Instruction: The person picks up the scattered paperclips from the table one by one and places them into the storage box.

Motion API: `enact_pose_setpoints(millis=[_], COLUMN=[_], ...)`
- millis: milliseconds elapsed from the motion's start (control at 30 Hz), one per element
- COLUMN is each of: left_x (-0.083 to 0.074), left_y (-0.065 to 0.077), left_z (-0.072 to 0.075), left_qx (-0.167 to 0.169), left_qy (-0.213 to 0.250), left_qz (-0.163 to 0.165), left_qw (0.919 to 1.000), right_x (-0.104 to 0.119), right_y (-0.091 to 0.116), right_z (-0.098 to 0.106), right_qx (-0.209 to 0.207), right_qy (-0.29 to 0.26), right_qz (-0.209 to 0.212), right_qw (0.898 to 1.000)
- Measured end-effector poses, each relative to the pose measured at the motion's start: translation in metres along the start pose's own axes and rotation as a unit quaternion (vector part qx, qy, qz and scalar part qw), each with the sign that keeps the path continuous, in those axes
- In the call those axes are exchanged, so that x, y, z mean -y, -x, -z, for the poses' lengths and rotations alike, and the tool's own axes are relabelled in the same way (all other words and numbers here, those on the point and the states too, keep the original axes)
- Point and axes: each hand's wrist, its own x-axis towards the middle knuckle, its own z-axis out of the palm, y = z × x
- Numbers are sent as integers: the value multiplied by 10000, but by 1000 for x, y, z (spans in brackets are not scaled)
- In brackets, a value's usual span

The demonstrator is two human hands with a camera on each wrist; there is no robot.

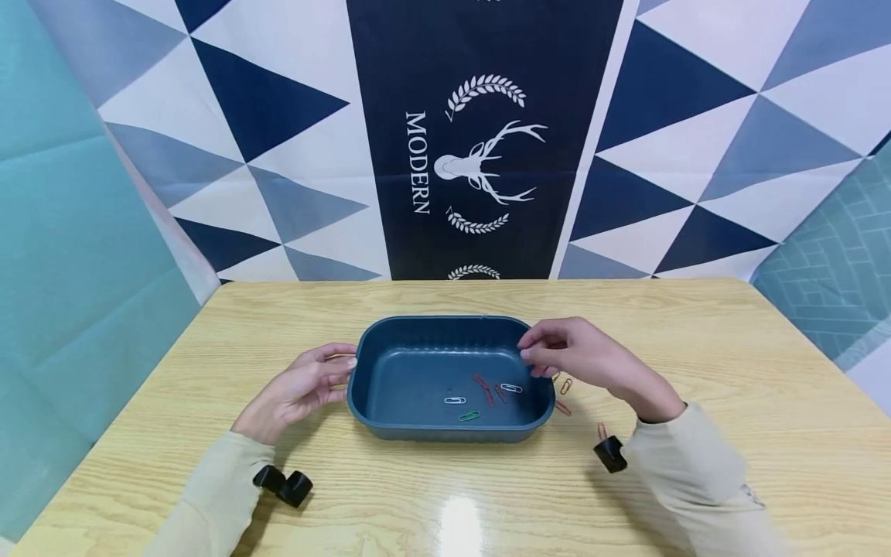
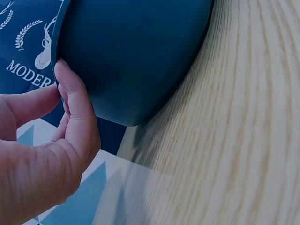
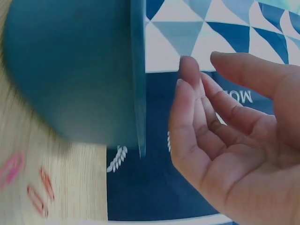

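A dark blue rectangular basin (image 1: 411, 379) stands on the table, with several paper clips on its floor, among them a white paper clip (image 1: 455, 401), a green paper clip (image 1: 469, 415) and a red paper clip (image 1: 500, 393). My left hand (image 1: 299, 387) pinches the basin's left rim between thumb and fingers, which the left wrist view shows closely. Over the right rim hovers my right hand (image 1: 592, 360); in the right wrist view its thumb and bent fingers (image 3: 183, 112) stand apart with nothing between them, beside the basin wall (image 3: 75, 70).
More paper clips lie on the wooden table (image 1: 390, 495) right of the basin, including an orange paper clip (image 1: 567, 386) and a red paper clip (image 1: 562, 408). Another paper clip (image 1: 602, 431) lies near the right wrist camera. A patterned cloth (image 1: 473, 232) hangs behind the table.
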Motion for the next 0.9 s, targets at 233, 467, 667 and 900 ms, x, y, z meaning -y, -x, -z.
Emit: enact_pose_setpoints(millis=[233, 467, 667, 900], left_x=[1, 0, -1, -1], left_y=[-1, 1, 2, 1], left_z=[-1, -1, -1, -1], left_qx=[60, 18, 18, 21], left_qy=[-62, 34, 69, 37], left_qz=[-31, -3, 9, 4], left_qw=[10000, 10000, 10000, 10000], right_x=[-15, -25, -33, -42], right_y=[16, 30, 42, 41], right_z=[15, 27, 37, 41], right_qx=[-256, -378, -437, -374], right_qy=[32, 213, 301, 391], right_qz=[-131, -179, -328, -464], right_qw=[9996, 9989, 9981, 9975])
